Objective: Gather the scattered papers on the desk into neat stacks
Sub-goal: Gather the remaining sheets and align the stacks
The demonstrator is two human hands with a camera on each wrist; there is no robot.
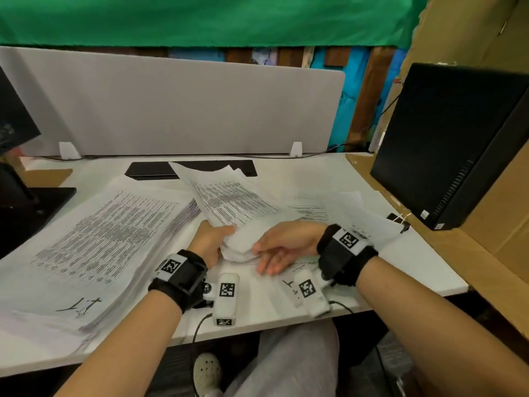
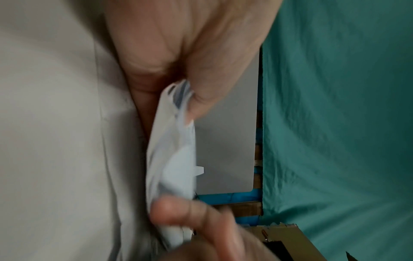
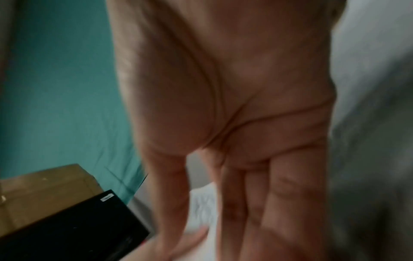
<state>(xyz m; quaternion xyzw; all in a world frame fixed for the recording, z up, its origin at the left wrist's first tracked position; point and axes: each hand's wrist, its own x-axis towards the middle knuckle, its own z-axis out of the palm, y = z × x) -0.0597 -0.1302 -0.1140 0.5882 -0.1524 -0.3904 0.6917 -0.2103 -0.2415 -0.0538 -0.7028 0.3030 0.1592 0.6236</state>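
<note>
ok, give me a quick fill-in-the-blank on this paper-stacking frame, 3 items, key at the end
1. The bundle of papers is gripped by the ____ hand.
2. The right hand has its fingers ____, palm showing.
3. The tall paper stack lies to the person's ____.

Missing words: left; straight; left

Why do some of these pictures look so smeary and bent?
Head view: wide lens bows the desk, and the big paper stack smears toward the frame edge. Left wrist view: the held papers are blurred. Right wrist view: dim, the right hand soft.
</note>
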